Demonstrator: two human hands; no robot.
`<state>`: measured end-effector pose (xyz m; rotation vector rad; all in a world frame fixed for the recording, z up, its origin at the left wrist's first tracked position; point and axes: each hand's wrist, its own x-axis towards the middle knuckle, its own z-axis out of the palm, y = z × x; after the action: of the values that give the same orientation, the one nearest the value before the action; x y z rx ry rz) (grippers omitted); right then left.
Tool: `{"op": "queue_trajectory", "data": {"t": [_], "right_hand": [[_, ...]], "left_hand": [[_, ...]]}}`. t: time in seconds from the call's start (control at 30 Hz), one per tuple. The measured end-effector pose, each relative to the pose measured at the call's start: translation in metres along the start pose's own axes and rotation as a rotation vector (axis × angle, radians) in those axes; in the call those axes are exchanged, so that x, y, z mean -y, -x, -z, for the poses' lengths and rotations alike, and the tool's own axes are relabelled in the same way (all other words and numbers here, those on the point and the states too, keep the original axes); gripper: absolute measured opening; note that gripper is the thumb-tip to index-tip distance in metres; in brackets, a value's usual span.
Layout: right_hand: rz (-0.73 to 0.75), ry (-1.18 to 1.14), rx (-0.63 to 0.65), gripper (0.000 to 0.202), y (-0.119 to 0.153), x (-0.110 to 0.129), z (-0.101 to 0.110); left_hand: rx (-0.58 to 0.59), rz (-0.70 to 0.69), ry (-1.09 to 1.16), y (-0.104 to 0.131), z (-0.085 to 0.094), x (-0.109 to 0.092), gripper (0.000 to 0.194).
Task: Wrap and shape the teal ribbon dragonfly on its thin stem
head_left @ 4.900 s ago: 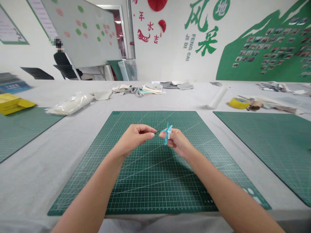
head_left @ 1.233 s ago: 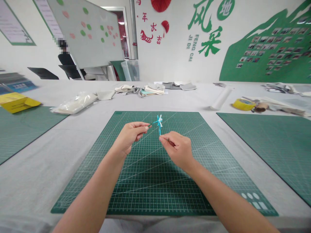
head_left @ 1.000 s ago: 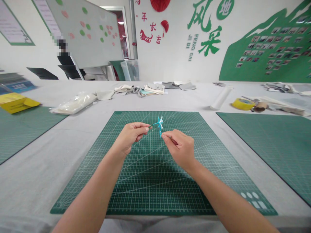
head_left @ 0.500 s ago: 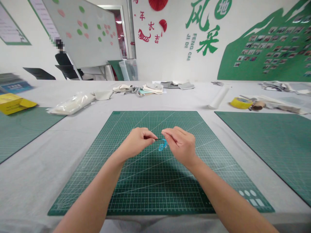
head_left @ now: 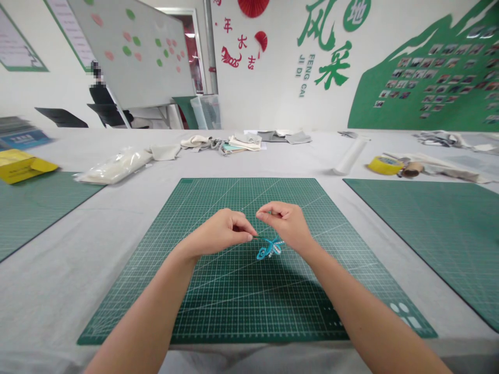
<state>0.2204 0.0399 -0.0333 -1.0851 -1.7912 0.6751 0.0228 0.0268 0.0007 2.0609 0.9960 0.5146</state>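
My left hand (head_left: 230, 231) is closed, thumb and forefinger pinching the thin dark stem of a blue curled ornament (head_left: 265, 250). The ornament has a spiral end and pale, bead-like leaf shapes, and hangs just above the green cutting mat (head_left: 218, 301). Slightly higher, to the right, is my right hand (head_left: 283, 221), its thumb and forefinger pressed together. Whatever that pinch holds, if anything, is too small to make out. The right hand's lower edge overlaps the ornament's right end; I cannot tell whether they touch.
More cutting mats lie left (head_left: 42, 208) and right (head_left: 436, 228). Along the back are a plastic-wrapped white bundle (head_left: 117, 165), fabric scraps (head_left: 245, 141), a white roll (head_left: 351, 156) and yellow tape (head_left: 385, 165). A person (head_left: 100, 93) sits beyond the table by a whiteboard (head_left: 144, 67).
More of the blue ornament shows now, and it sits a little lower. My left hand has dropped slightly. My right hand has shifted a little left and up, apart from the stem.
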Motion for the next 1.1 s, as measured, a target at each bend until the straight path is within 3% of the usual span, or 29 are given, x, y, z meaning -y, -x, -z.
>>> {"op": "queue_trajectory", "data": {"t": [0.2, 0.43, 0.7, 0.9, 1.1], "right_hand": [[-0.199, -0.281, 0.088, 0.016, -0.007, -0.009, 0.002], [-0.507, -0.562, 0.143, 0.021, -0.004, -0.014, -0.008], [-0.561, -0.64, 0.151, 0.015, -0.002, -0.006, -0.014], [-0.463, -0.615, 0.079, 0.025, 0.005, 0.0, -0.024], [-0.152, -0.15, -0.04, 0.02, 0.017, 0.01, -0.028]], "left_hand": [[-0.018, 0.014, 0.107, 0.001, 0.003, -0.006, 0.014], [-0.248, 0.12, 0.312, 0.001, 0.002, -0.006, 0.012], [-0.412, 0.199, 0.557, -0.005, 0.003, 0.007, 0.022], [-0.517, 0.271, 0.7, -0.006, 0.006, 0.009, 0.022], [-0.566, 0.3, 0.741, -0.007, 0.007, 0.011, 0.025]]}}
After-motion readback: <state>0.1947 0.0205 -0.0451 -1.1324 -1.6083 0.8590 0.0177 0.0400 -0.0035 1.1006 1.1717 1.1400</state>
